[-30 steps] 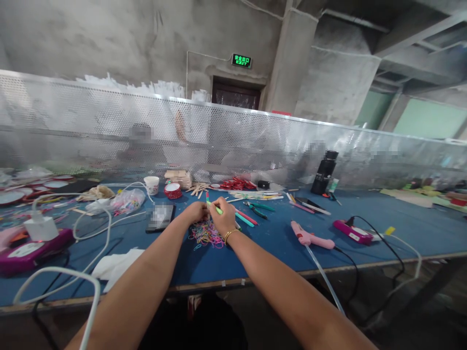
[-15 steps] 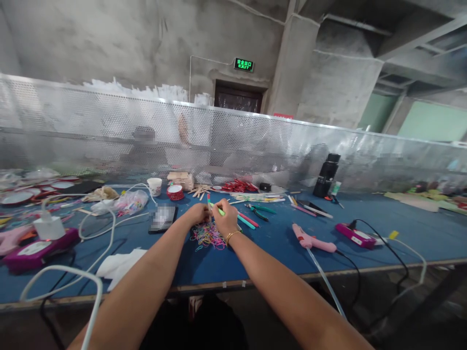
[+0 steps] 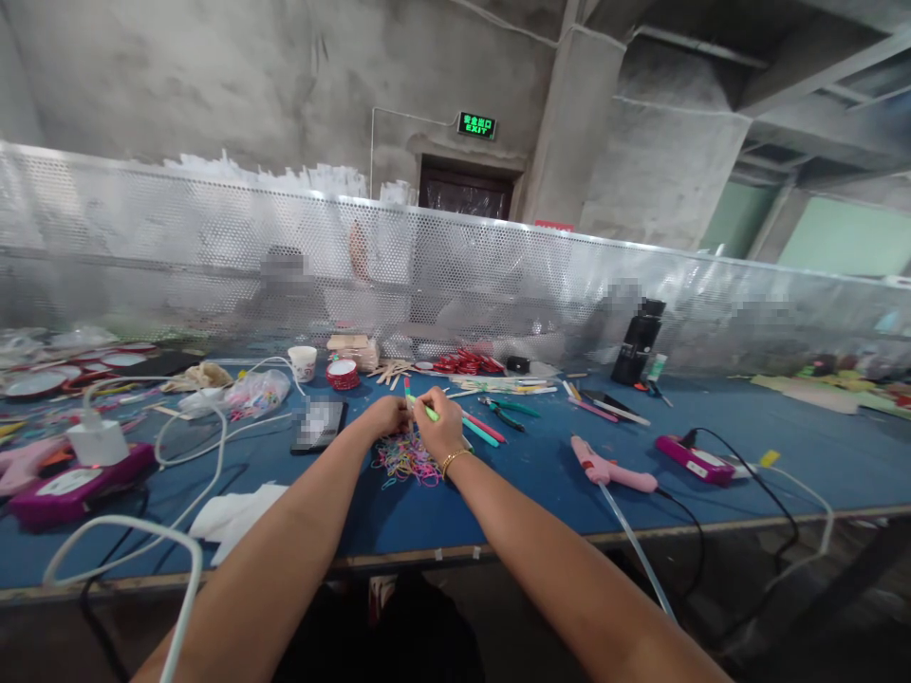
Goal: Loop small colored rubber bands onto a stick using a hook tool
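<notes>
My right hand (image 3: 442, 424) is closed in a pinch on a light green pen (image 3: 430, 413), tilted down towards the left hand. My left hand (image 3: 388, 417) is closed too, its fingers pressed round a thin stick (image 3: 408, 387) with a red and teal end that sticks up between the hands. Where the pen meets the stick is hidden by the fingers. Under both hands lies a loose pile of coloured rubber bands (image 3: 409, 463). Just right of my right hand are a teal marker (image 3: 482, 433) and a red marker (image 3: 491, 427).
Pliers (image 3: 507, 415) lie behind the markers. To the right are a pink glue gun (image 3: 604, 471), a purple power box (image 3: 692, 460) and a black bottle (image 3: 639, 343). A phone (image 3: 318, 427), paper cup (image 3: 303, 363) and white cable (image 3: 192, 560) are on the left.
</notes>
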Demonstrator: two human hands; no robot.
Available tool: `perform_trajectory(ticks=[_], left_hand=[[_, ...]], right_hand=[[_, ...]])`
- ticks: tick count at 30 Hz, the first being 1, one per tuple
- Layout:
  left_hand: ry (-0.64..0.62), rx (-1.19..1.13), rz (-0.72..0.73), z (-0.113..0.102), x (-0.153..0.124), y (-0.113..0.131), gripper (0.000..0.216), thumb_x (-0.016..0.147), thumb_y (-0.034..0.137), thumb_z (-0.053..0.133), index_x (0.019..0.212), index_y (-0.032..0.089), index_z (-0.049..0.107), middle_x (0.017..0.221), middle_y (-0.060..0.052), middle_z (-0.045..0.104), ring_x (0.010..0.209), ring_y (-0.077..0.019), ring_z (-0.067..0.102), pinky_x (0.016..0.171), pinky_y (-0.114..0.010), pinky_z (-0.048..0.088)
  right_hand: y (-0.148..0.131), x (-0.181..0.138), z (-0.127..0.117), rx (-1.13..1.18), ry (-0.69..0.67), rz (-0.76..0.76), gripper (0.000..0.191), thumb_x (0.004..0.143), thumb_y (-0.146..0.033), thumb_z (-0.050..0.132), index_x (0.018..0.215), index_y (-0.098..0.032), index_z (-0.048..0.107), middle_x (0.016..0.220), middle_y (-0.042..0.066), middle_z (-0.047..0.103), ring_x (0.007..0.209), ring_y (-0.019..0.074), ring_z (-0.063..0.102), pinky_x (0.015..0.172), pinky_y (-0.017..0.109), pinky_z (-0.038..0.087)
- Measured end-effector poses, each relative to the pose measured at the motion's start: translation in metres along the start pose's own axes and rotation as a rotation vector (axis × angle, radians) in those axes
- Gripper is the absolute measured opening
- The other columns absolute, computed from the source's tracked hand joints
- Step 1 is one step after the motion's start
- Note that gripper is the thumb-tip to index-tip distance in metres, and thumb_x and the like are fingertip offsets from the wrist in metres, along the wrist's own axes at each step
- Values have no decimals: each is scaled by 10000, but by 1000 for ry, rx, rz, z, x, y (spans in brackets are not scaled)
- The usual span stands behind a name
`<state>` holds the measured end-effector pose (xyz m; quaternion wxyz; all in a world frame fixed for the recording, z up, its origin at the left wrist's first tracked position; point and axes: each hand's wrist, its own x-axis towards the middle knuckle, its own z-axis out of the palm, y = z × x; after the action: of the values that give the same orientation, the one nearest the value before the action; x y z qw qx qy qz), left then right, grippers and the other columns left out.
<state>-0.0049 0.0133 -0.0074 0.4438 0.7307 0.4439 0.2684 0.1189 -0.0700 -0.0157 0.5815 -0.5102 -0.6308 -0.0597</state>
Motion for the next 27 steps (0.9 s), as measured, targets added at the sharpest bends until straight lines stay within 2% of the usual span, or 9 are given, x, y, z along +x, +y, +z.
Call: perform_trajectory(ticks=[4,12,22,27], left_hand=[[12,16,10,-1,-3,2,148,756,192,640,662,146,536,515,29,524,460,-86,503,484,-187,398],[16,101,50,-2,2,-3,162,770,238,634,663,151,549,508,25,532,452,-86,498,469,-177,380],[42,85,15,-2,3,-4,163,758,230,665,674,152,549,517,23,550,481,-94,545,478,-173,404],[61,75,21,-2,7,-8,192,718,270,714,672,144,577,506,26,543,462,-85,515,475,-174,400]], right_hand=[[3,0,1,8,-9,5,122,850,-266,526,742,-223,560,685,-23,638,686,148,594,693,242,390],[-1,1,0,-1,5,17,118,844,-274,529,741,-225,564,689,-25,641,685,147,597,698,245,388],[0,1,-2,4,33,37,126,846,-277,518,733,-229,547,695,-24,646,678,149,593,707,250,399],[-3,1,-2,12,0,18,125,850,-276,526,738,-226,552,689,-22,644,682,148,596,693,246,388]])
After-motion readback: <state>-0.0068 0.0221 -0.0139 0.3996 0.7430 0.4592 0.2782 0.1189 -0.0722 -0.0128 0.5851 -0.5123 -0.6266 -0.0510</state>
